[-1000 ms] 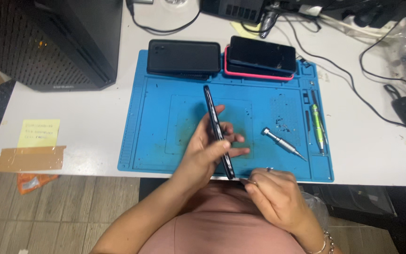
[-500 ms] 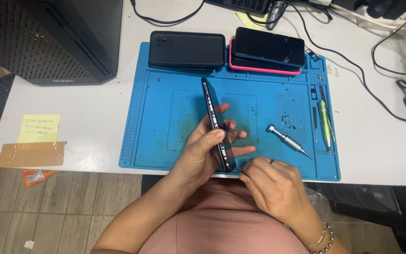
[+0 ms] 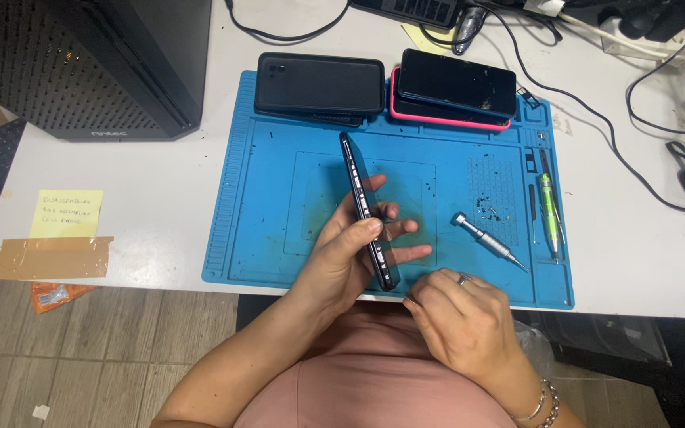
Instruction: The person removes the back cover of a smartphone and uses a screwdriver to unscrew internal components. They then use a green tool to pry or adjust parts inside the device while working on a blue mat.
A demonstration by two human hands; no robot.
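Note:
My left hand [image 3: 346, 257] grips a dark phone [image 3: 363, 198] on its edge, tilted upright above the blue work mat [image 3: 279, 198]. The thumb presses the phone's near side and the fingers stick out behind it. My right hand [image 3: 461, 321] hovers at the mat's front edge, just right of the phone's lower end, with its fingers curled together; whether they pinch something small I cannot tell. A silver screwdriver [image 3: 487, 240] lies on the mat right of the phone.
Two phones lie at the mat's back: a black one [image 3: 319, 83] and a dark one on a pink case [image 3: 453, 87]. A green pen tool [image 3: 549, 214] rests at the right. A black computer case [image 3: 120, 63] stands back left, cables [image 3: 636, 119] at right.
The right hand has shifted slightly right along the mat's front edge. The left hand keeps the phone on edge, nearly unchanged.

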